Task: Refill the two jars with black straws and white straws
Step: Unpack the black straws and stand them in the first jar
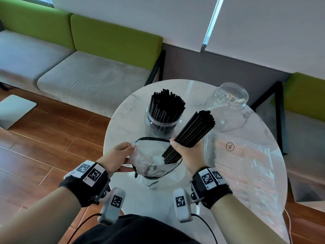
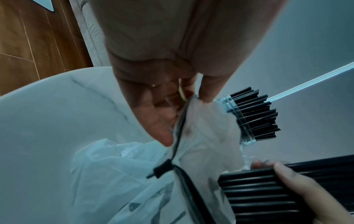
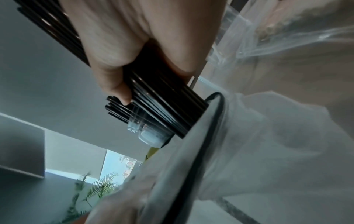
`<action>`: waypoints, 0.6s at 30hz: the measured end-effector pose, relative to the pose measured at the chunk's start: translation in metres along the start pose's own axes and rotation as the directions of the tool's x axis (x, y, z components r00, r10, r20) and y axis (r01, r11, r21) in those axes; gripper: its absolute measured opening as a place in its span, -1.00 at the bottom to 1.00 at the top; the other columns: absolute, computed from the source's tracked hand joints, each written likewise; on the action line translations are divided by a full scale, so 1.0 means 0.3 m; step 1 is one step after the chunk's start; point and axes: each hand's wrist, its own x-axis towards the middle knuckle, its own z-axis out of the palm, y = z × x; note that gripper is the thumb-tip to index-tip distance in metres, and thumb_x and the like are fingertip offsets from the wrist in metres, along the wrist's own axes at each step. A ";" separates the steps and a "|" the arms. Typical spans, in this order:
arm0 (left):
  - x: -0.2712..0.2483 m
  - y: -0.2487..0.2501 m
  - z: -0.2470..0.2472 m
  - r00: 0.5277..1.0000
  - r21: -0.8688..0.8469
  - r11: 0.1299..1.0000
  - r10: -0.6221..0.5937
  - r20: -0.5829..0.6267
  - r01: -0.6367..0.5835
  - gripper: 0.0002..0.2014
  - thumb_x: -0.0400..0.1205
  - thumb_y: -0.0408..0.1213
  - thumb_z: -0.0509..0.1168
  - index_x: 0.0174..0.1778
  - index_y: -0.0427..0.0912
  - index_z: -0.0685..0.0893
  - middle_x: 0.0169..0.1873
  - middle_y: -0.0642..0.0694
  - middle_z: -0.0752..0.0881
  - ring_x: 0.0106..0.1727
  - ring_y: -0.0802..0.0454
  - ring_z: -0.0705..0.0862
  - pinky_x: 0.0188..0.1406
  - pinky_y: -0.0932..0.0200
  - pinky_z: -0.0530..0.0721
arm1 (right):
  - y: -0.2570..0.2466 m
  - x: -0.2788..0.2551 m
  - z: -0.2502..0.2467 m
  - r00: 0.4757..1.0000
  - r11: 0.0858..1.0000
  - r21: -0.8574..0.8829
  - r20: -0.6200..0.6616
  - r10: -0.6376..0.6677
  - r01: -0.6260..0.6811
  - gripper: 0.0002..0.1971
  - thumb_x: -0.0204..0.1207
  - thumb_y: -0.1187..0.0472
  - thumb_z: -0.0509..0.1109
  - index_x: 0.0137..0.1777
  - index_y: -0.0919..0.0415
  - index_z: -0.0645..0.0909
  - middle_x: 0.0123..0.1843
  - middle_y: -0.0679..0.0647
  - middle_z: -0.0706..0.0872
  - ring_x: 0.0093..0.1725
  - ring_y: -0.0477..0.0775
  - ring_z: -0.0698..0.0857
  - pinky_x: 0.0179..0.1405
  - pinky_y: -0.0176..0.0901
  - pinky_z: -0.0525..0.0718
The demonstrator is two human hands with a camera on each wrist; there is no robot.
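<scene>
The right hand (image 1: 190,155) grips a bundle of black straws (image 1: 191,132) half out of the clear bag (image 1: 149,161), whose rim the left hand (image 1: 116,158) pinches open above the desk (image 1: 123,124), so next the bundle probably must go into the already quite full black jar (image 1: 162,123), while the other jar (image 1: 230,106) is nearly empty.

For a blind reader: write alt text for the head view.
The right hand grips a bundle of black plastic straws above a clear drawstring bag whose rim the left hand pinches open. Behind, on the round white marble table, stand a clear jar of black straws and a nearly empty clear jar.
</scene>
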 end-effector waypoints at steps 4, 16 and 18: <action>0.013 -0.011 0.011 1.000 0.063 0.998 -0.007 -0.020 0.008 -0.81 0.68 -0.17 0.25 -0.20 -0.17 0.55 -0.27 -0.11 0.59 -0.31 0.08 0.61 -0.36 0.10 0.77 | 0.086 -0.022 -0.007 0.997 0.988 -0.131 -0.019 0.081 -0.083 -0.90 0.38 0.35 0.57 -0.17 0.28 0.70 -0.30 0.01 0.78 -0.29 -0.07 0.77 -0.24 -0.19 0.77; 0.028 -0.037 -0.034 0.997 0.182 0.980 -0.079 -0.024 0.082 -0.77 0.66 -0.03 0.24 0.07 -0.11 0.62 -0.06 -0.06 0.71 -0.11 0.02 0.71 -0.16 0.05 0.72 | 0.040 0.012 -0.027 0.995 0.997 -0.009 -0.068 0.077 -0.077 -0.88 0.39 0.35 0.57 -0.28 0.18 0.69 -0.31 -0.02 0.76 -0.26 -0.11 0.76 -0.24 -0.27 0.69; 0.039 -0.058 -0.074 0.994 0.145 0.985 -0.079 -0.069 0.088 -0.71 0.67 0.02 0.18 0.19 -0.05 0.55 0.06 -0.07 0.69 0.02 -0.07 0.70 -0.14 0.03 0.68 | -0.064 0.034 -0.036 0.999 0.998 0.050 -0.027 -0.031 0.032 -0.82 0.41 0.41 0.53 -0.30 0.12 0.72 -0.27 -0.01 0.77 -0.17 -0.03 0.76 -0.09 -0.16 0.73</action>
